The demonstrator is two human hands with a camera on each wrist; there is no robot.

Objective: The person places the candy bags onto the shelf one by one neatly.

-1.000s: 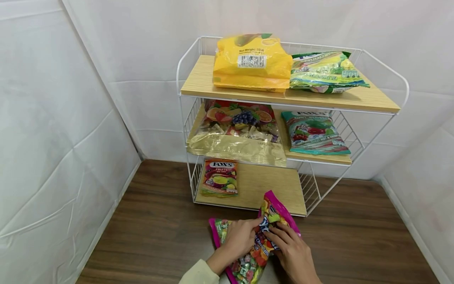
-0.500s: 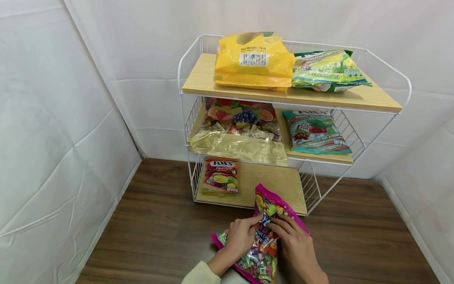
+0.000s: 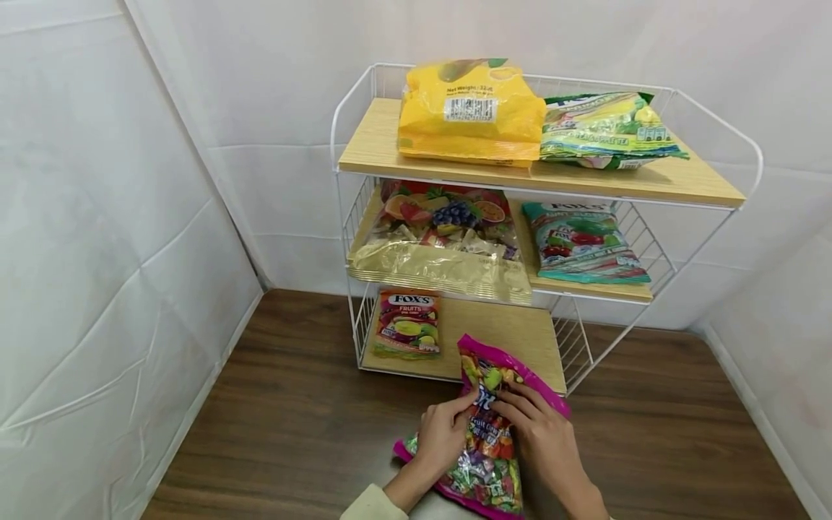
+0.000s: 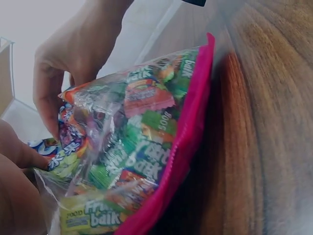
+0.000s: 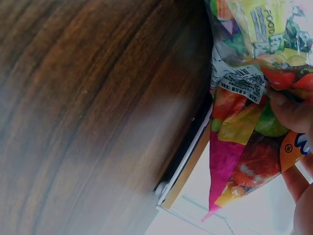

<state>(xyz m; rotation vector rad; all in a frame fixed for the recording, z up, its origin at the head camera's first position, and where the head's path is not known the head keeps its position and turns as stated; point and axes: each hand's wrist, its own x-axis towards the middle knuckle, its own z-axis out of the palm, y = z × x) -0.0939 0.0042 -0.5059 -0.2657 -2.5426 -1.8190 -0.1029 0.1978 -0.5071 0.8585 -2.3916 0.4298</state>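
Note:
A clear candy bag (image 3: pixel 484 433) with bright pink edges, full of colourful wrapped sweets, is between both hands in front of the rack. My left hand (image 3: pixel 442 433) grips its left side with curled fingers, thumb up on the printed front. From the other side my right hand (image 3: pixel 544 437) holds it, fingertips over the front; the right wrist view has the thumb (image 5: pixel 288 110) against the bag near a barcode label. The bag's top end overlaps the front of the bottom shelf (image 3: pixel 500 339). In the left wrist view, the bag's pink edge (image 4: pixel 188 122) is close over the wooden table.
The white wire rack (image 3: pixel 698 245) has three wooden shelves. A yellow bag (image 3: pixel 471 119) and a green-yellow bag (image 3: pixel 604 133) lie on top. Midway are a gold-edged bag (image 3: pixel 442 238) and a teal bag (image 3: pixel 588 245). A Fox's fruits packet (image 3: pixel 407 323) leans at bottom left.
The candy bag has turned in both hands: its top end has shifted left and its lower end has swung right. Both hands have stayed on it. The view has shifted slightly.

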